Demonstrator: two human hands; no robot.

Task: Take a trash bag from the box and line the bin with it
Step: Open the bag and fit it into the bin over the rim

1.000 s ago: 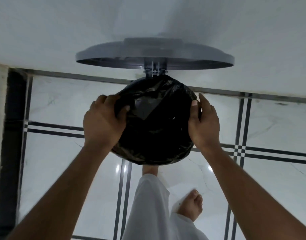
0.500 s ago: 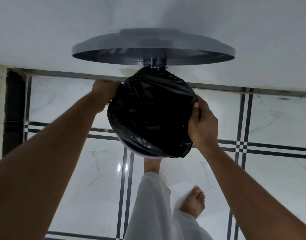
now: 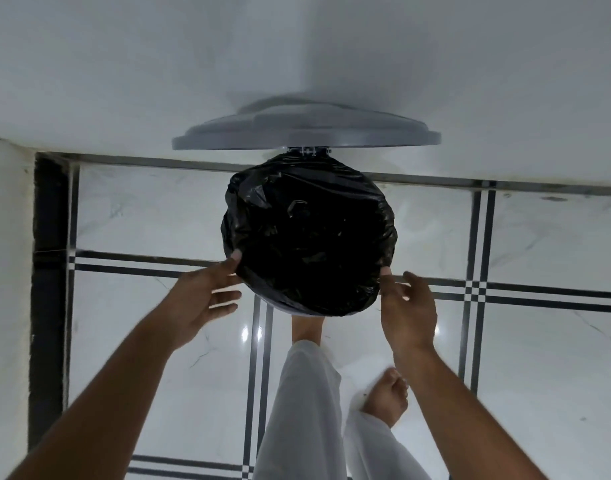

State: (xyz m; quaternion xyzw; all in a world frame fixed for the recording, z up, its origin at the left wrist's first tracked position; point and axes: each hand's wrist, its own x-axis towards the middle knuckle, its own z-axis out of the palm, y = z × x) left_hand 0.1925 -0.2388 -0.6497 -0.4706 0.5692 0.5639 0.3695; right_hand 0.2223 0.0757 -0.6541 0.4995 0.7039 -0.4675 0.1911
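A black trash bag (image 3: 307,237) is stretched over the mouth of a round grey bin (image 3: 279,306), and only a sliver of the bin's wall shows under the bag's near edge. The bin's grey lid (image 3: 307,133) stands raised against the white wall. My left hand (image 3: 200,303) is at the near left of the rim, fingers spread, with one fingertip touching the bag's edge. At the near right of the rim, my right hand (image 3: 408,313) has its fingers apart and one fingertip against the bag. No bag box is in view.
My foot (image 3: 306,329) is planted at the bin's base, under its near edge, and the other foot (image 3: 387,396) stands to the right on the glossy white tiled floor (image 3: 539,375). The bin sits close to the white wall (image 3: 158,81); a dark strip (image 3: 48,271) runs along the left.
Both hands have slid from the bin's sides down to its near edge and loosened from the bag. The lid has tilted further back. The bag now lies smoother around the rim.
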